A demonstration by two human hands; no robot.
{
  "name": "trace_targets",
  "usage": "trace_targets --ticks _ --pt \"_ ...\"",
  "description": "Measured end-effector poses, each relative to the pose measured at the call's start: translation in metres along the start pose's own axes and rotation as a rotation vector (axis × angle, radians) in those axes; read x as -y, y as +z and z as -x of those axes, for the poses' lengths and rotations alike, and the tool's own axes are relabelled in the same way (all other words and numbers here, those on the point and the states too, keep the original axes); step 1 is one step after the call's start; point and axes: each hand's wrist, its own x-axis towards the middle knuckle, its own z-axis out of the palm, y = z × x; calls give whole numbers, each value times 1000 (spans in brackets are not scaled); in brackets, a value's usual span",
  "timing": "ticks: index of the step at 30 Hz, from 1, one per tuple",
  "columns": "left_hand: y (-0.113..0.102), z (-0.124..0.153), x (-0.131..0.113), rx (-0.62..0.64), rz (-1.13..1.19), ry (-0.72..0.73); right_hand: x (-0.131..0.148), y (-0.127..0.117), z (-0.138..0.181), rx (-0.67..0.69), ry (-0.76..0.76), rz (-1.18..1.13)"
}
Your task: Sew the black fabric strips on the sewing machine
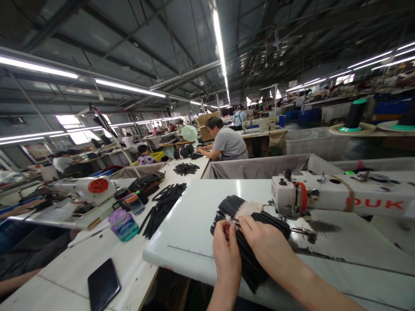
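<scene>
A bundle of narrow black fabric strips (251,263) lies on the pale sewing table, with a cream cloth strip (249,209) wrapped around its middle. My left hand (227,248) is closed at the near side of the bundle, its thumb and fingers pinching a bunched end of that cloth. Right beside it, my right hand (267,239) reaches across the black strips. Its fingertips press together at the same cloth, nearly touching the left fingers. The exact spot between both sets of fingertips is partly hidden.
A white sewing machine (356,194) stands just right of the bundle. On the left side table lie a phone (103,285), a purple-lidded jar (123,224), a bottle (134,203) and loose black strips (165,205). A person (223,140) in grey works beyond.
</scene>
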Motion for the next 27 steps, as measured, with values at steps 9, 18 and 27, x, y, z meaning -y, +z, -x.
trace_targets --ticks 9,18,27 --pt "4 -2 2 -11 -56 34 -13 6 4 -36 -62 -77" --pt "7 0 4 1 -62 44 -14 17 8 -126 -17 -107" --pt "13 0 9 -103 -31 192 -19 24 11 -214 -37 -149"
